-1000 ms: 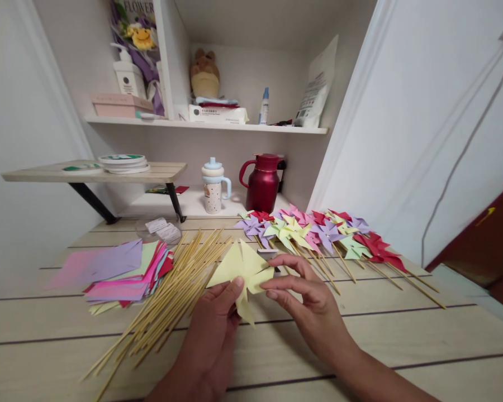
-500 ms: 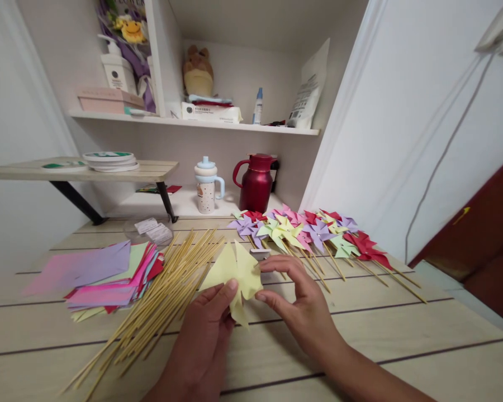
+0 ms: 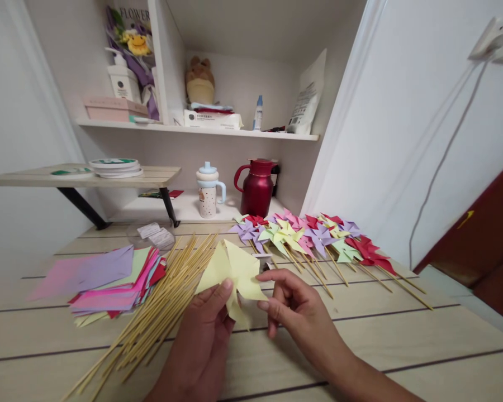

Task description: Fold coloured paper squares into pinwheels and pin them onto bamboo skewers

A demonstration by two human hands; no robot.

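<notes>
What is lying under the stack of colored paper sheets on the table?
The colored paper sheets rest directly on the wooden table. Bamboo sticks lie beside them. Anything beneath the stack is covered.

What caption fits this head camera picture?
Both hands, left hand and right hand, fold a yellow paper pinwheel beside bamboo sticks.

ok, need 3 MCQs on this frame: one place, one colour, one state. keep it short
1. Where does the bundle of wooden sticks lie?
A. on the upper shelf
B. on the table, between the stack of coloured paper and the hands
C. inside the jug

2. What colour is the folded paper in the hands?
A. pale yellow
B. red
C. purple

3. How is the folded paper held?
A. flat on the table, untouched
B. pinned on a stick
C. lifted, left hand thumb on its middle, right hand at its edge

Answers: 1 B, sticks fan beside the stack; 2 A, the sheet is pale yellow; 3 C, both hands touch it.
</notes>
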